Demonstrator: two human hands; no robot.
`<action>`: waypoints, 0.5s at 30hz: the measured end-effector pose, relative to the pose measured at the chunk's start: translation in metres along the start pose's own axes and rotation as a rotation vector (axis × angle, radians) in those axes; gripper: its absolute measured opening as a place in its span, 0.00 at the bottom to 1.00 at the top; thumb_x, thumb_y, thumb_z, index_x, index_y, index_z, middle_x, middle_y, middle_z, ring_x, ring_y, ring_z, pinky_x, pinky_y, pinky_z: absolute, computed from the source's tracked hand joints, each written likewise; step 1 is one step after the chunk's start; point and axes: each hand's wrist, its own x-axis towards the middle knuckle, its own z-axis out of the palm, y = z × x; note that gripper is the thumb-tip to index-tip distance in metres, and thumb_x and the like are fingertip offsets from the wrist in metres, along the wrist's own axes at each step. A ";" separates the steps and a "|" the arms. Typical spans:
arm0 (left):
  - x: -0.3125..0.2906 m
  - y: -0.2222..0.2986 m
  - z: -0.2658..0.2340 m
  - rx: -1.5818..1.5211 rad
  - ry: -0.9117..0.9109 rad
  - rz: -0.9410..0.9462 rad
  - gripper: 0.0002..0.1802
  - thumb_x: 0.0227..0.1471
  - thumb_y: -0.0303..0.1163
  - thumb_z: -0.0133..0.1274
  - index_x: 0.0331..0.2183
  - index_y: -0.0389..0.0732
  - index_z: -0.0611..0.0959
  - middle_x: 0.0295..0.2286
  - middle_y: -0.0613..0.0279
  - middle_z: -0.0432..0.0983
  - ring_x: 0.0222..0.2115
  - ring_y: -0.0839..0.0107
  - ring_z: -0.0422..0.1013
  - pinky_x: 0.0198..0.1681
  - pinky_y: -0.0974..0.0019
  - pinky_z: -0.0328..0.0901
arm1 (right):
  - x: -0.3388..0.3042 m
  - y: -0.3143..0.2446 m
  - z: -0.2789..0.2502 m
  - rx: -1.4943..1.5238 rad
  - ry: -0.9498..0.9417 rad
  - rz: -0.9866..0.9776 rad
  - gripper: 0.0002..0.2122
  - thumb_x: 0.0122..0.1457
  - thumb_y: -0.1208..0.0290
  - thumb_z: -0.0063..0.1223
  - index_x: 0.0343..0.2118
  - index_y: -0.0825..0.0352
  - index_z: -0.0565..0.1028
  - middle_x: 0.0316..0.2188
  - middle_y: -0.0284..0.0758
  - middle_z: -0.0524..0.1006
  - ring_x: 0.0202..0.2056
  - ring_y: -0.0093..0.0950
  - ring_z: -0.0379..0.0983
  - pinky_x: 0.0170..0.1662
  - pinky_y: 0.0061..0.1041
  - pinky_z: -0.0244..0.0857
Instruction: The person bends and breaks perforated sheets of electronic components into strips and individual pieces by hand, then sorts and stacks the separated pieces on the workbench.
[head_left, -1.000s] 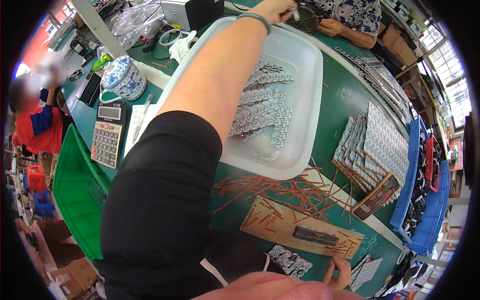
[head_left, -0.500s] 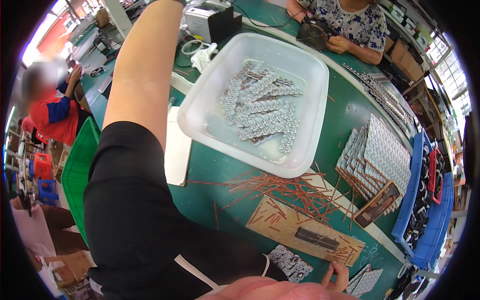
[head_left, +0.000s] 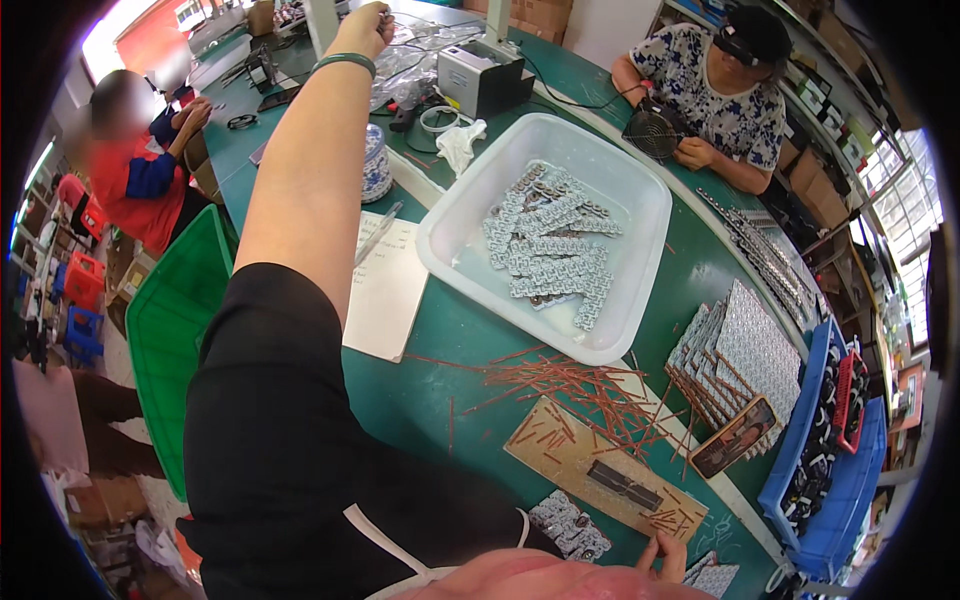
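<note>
My left hand [head_left: 365,28], with a green band at the wrist, reaches far forward over the bench. Its fingers are curled together; a small dark bit shows at the fingertips, too small to name. Clear plastic bags and cables [head_left: 425,50] lie beside it. At the lower edge, my right hand [head_left: 665,557] is bent in a loose pinch at the near edge of a brown board [head_left: 545,455]. What it holds, if anything, is hidden. On the board lie short reddish-brown sticks [head_left: 675,520] and a dark bar [head_left: 625,485]. A patterned grey stack of strips [head_left: 570,525] lies left of that hand.
A white plastic basin [head_left: 440,240] holds patterned grey strips [head_left: 560,245]. Long thin brown sticks [head_left: 570,390] lie scattered before it. Further right are stacked grey sheets [head_left: 750,340], a phone [head_left: 735,437] and blue bins [head_left: 850,490]. A co-worker [head_left: 715,100] sits across the bench.
The view has tilted, so my left hand, beyond the top edge before, now shows. A paper sheet and a patterned jar beside my left arm are more visible. My right hand stays by the board.
</note>
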 end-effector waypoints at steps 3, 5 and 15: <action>-0.076 0.003 0.022 0.116 0.031 0.000 0.11 0.52 0.33 0.50 0.21 0.41 0.72 0.17 0.65 0.68 0.15 0.76 0.63 0.14 0.76 0.57 | 0.000 -0.030 -0.004 -0.306 -0.018 0.068 0.07 0.57 0.82 0.49 0.38 0.70 0.75 0.35 0.43 0.75 0.34 0.33 0.73 0.41 0.28 0.67; -0.077 0.007 -0.006 0.193 0.008 0.018 0.09 0.51 0.32 0.51 0.22 0.41 0.72 0.16 0.65 0.67 0.14 0.77 0.61 0.13 0.75 0.55 | 0.002 -0.039 -0.005 -0.332 -0.041 -0.002 0.09 0.56 0.82 0.50 0.39 0.69 0.75 0.34 0.44 0.75 0.34 0.33 0.73 0.40 0.29 0.67; -0.151 -0.018 -0.012 0.238 0.009 0.076 0.24 0.41 0.23 0.52 0.44 0.38 0.68 0.21 0.55 0.72 0.16 0.70 0.68 0.13 0.68 0.60 | -0.021 -0.027 -0.049 -0.598 -0.423 0.168 0.08 0.53 0.74 0.56 0.35 0.68 0.73 0.21 0.39 0.71 0.23 0.28 0.66 0.27 0.27 0.60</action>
